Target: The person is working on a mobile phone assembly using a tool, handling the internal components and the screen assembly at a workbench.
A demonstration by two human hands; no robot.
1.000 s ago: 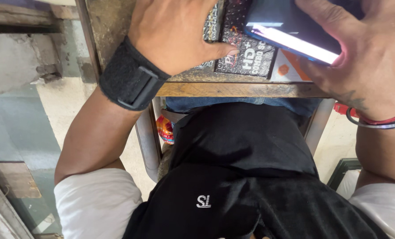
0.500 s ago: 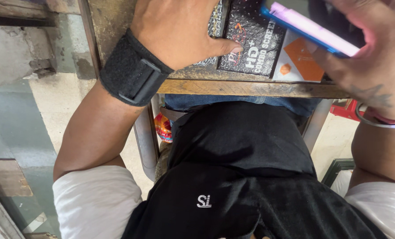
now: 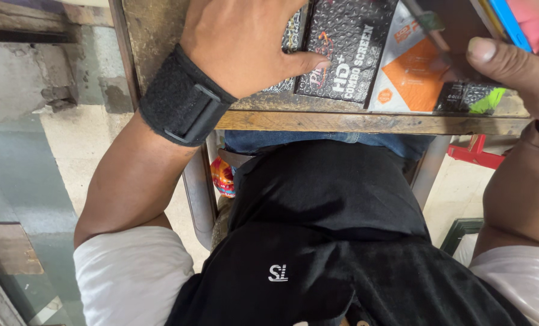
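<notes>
- Fingers of left hand [image 3: 245,42] spread flat, palm down, pressing on black bubble-textured packet [image 3: 348,51] near front edge of desk [image 3: 366,121]; thumb tip lying across packet's lower left corner. Not clenched, nothing gripped.
- Black strap wrist band [image 3: 182,99] on left wrist, hanging just over desk's front left corner.
- Right hand [image 3: 520,66] at desk's right end, thumb forward; mostly cut off by picture edge, so cannot tell what the fingers close on.
- Change since a second ago: phone with lit screen, then held low over the packets, now up at top right corner, only blue edge [image 3: 511,24] showing. Left hand unmoved on packet. Packets more exposed as a result.
- Black packet: rectangular, upright, white and red print, mid desk against front edge.
- White-and-orange packet [image 3: 408,72]: just right of black one, touching, orange diamond panel.
- Small dark packet with green corner [image 3: 478,96]: front right edge, beneath right thumb.
- Below desk: black shirt, white sleeves, blue jeans.
</notes>
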